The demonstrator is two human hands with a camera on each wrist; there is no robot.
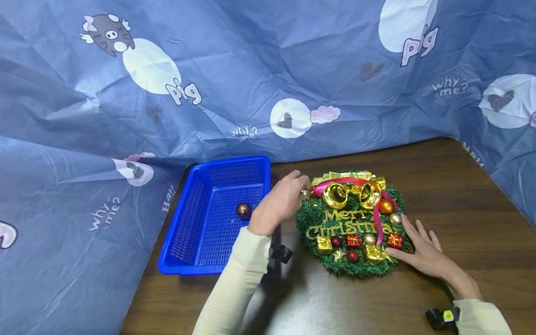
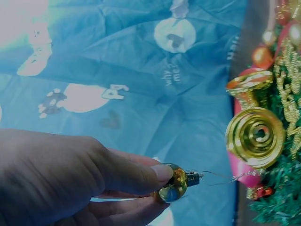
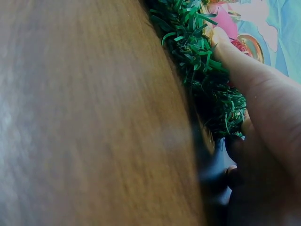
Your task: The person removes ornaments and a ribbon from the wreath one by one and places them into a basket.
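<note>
A green Christmas wreath (image 1: 351,267) lies on the table, bearing gold bells (image 1: 335,195), a pink ribbon, "Merry Christmas" lettering, small gift boxes and balls. At its upper left, my left hand (image 1: 281,200) pinches a shiny gold bauble (image 2: 172,184) between thumb and fingers. From the bauble's cap a thin string loop runs toward the wreath in the left wrist view; whether it is attached there, I cannot tell. My right hand (image 1: 427,251) rests at the wreath's right edge, thumb on the greenery and fingers spread along the side. The right wrist view shows the thumb touching the wreath (image 3: 193,52).
A blue plastic basket (image 1: 173,260) stands left of the wreath, partly behind my left forearm. Inside it lies a brown ball (image 1: 244,210). A blue printed cloth (image 1: 234,70) hangs behind and beside the brown wooden table (image 1: 473,200).
</note>
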